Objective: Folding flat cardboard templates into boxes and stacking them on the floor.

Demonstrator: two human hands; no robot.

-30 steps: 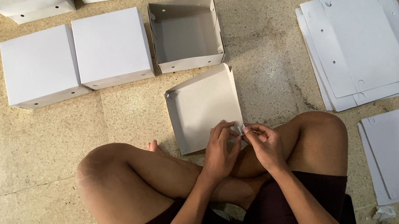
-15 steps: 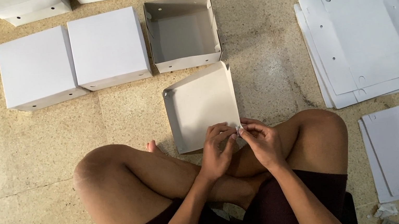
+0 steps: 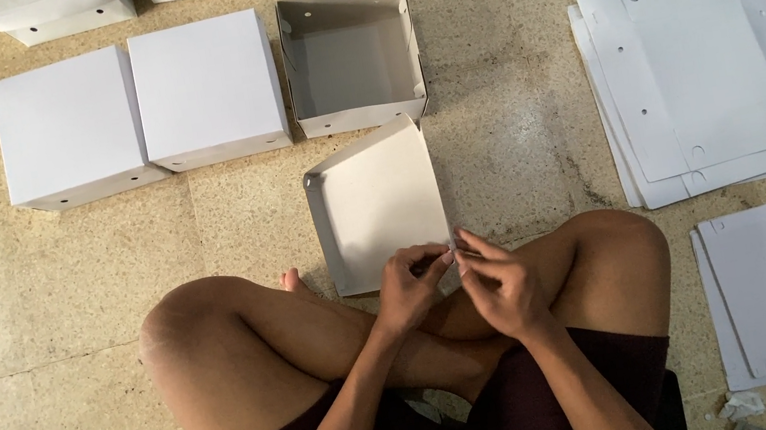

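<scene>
Head view: our left hand [image 3: 409,287] and right hand [image 3: 500,283] pinch the near corner of a half-folded white box [image 3: 376,201]; beyond it, an open box [image 3: 358,113] sits hollow.

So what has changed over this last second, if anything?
Very little. Both the left hand and right hand keep pinching the near corner of the half-folded white tray, fingers shifting only slightly. The tray, open box, closed boxes and flat card stacks lie where they were.
</scene>
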